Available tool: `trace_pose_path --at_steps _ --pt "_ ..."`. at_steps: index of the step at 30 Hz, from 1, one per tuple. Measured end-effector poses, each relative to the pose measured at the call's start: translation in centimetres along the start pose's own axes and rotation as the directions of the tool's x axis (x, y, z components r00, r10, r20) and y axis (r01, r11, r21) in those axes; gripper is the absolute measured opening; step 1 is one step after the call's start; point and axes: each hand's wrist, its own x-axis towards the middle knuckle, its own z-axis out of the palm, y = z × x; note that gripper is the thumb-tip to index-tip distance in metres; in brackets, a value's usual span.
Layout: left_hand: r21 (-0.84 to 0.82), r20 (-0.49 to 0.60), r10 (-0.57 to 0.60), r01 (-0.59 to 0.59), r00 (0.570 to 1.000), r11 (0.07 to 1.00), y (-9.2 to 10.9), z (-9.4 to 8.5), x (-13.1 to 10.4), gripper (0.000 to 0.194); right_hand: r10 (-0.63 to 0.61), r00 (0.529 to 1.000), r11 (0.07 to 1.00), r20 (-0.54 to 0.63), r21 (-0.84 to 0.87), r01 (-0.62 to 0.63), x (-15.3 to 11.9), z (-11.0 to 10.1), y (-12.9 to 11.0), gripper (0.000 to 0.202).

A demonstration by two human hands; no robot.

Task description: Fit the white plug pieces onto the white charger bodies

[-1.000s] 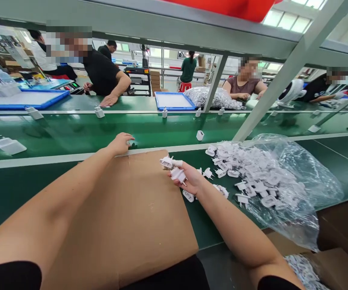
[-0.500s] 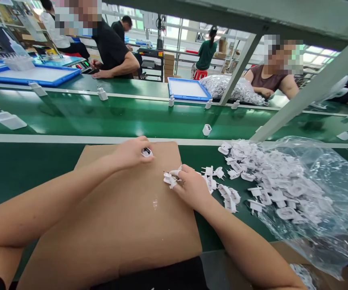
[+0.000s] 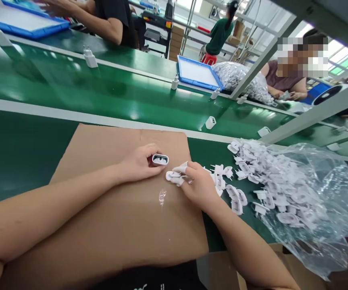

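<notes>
My left hand (image 3: pixel 142 163) is wrapped round a white charger housing (image 3: pixel 160 160), its open oval end facing up toward me. Just right of it, my right hand (image 3: pixel 196 181) pinches a white plug cover (image 3: pixel 174 176) between fingertips that wear white finger covers. The two parts are close together but apart, both above a brown cardboard sheet (image 3: pixel 116 225). Beside my right hand, loose plug covers (image 3: pixel 236 197) lie on the green table, and a large pile of them (image 3: pixel 282 185) spreads over a clear plastic bag (image 3: pixel 337 193).
Beyond a pale rail (image 3: pixel 40 111), several white chargers stand or lie on the green conveyor (image 3: pixel 116 94), one housing (image 3: pixel 210 122) near my side. A slanted metal post (image 3: pixel 315 100) crosses the right. Across the line are a blue-rimmed tray (image 3: pixel 198 74) and people working.
The view has turned and tilted down. My left hand has come closer to my right, and the housing's open end now shows. The plug cover in my right hand has been turned.
</notes>
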Motion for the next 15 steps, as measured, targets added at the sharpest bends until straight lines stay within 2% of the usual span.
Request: trace_pose_path --at_steps 3,5,7,11,15 --pt "-0.035 0.072 0.064 -0.062 0.995 0.997 0.1 0.6 0.0 0.026 0.018 0.988 0.98 -0.153 0.199 0.013 0.0 -0.7 0.2 0.021" --pt "-0.018 0.086 0.106 -0.105 0.991 0.994 0.0 0.8 0.0 0.031 0.056 0.965 0.973 -0.256 0.229 0.004 -0.1 -0.8 0.1 0.02" --pt "0.0 0.078 0.132 -0.133 0.988 0.991 -0.1 0.9 0.0 0.029 0.084 0.948 0.976 -0.307 0.217 -0.016 0.0 -0.7 -0.3 0.02" --pt "-0.008 0.079 0.117 -0.116 0.99 0.993 -0.3 0.7 -0.1 0.028 0.0 0.953 0.999 -0.303 0.043 0.014 0.7 -0.7 -1.5 0.02" --pt "-0.024 0.075 0.08 -0.079 0.994 0.997 -0.2 0.5 -0.1 0.029 -0.106 0.975 0.99 -0.196 -0.11 0.086 2.1 -1.1 -2.3 0.024"
